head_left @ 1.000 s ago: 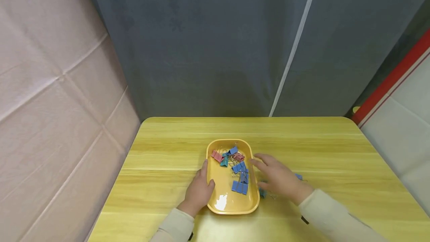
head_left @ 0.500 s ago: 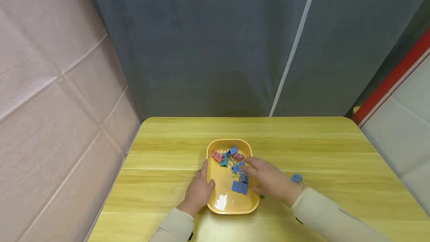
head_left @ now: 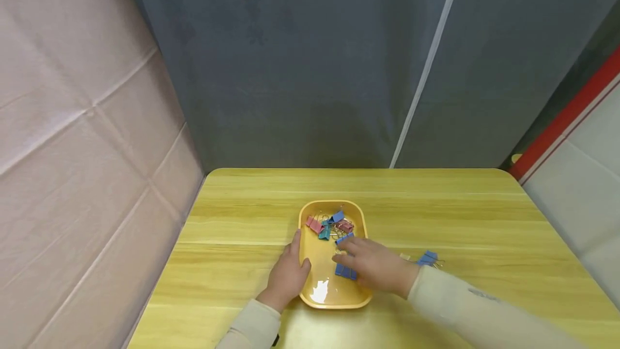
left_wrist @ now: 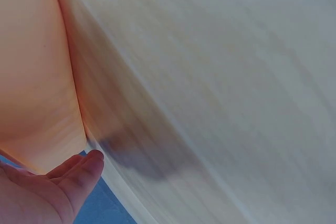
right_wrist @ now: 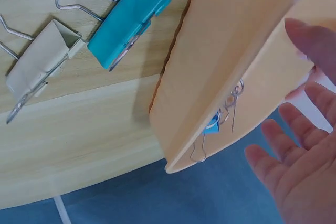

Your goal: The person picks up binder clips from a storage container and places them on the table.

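Tray of rounded yellow plastic [head_left: 317, 255]: left hand [head_left: 286, 274] stayed against it, fingers straight.
Binder clips, blue [head_left: 346, 271]: right hand [head_left: 374, 264] moved farther over, fingers parted, nothing visibly held.

The light seems to come from overhead, brightening the yellow surface [head_left: 232, 241] and leaving a hard white glint in the tray [head_left: 317, 263], while the dark backdrop [head_left: 290, 69] takes little of it. In the left wrist view the surface goes hazy and soft, a blurred shadow smudging it. The right wrist view looks cooler and sharper, the teal clip [right_wrist: 126, 24] crisply edged.
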`<state>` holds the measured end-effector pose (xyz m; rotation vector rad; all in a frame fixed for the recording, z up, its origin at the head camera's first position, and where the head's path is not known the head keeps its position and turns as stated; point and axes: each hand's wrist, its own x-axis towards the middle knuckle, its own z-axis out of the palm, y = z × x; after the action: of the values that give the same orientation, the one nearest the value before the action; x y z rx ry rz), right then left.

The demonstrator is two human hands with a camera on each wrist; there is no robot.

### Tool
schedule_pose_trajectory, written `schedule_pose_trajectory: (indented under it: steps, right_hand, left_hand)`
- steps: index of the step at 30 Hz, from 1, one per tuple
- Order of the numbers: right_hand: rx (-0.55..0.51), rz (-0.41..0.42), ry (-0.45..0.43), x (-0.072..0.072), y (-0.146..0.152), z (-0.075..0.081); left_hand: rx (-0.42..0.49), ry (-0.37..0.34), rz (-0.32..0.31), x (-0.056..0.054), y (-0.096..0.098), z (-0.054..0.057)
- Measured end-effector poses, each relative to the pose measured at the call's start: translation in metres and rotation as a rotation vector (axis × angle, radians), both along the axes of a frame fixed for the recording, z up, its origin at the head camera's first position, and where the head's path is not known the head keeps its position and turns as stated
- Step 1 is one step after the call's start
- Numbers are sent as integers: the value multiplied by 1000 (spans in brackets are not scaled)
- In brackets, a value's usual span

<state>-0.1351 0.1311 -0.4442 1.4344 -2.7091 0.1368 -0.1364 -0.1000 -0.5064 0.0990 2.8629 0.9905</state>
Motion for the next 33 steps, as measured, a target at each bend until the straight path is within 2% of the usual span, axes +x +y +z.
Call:
schedule_pose_trajectory:
  steps: [5, 13, 25, 33]
  right_hand:
    - [89, 12, 16, -1, -4, -3]
    - [143, 34, 68, -5, -10, -4]
    - [251, 71, 64, -9, -18, -8]
    - [251, 94, 43, -12, -21, -15]
  left_hand:
    - [-4, -2, -4, 1, 0, 0]
    - [-8, -2, 2, 1, -1, 1]
    - [-14, 1, 3, 1, -1, 0]
    - [-16, 7, 3, 1, -1, -1]
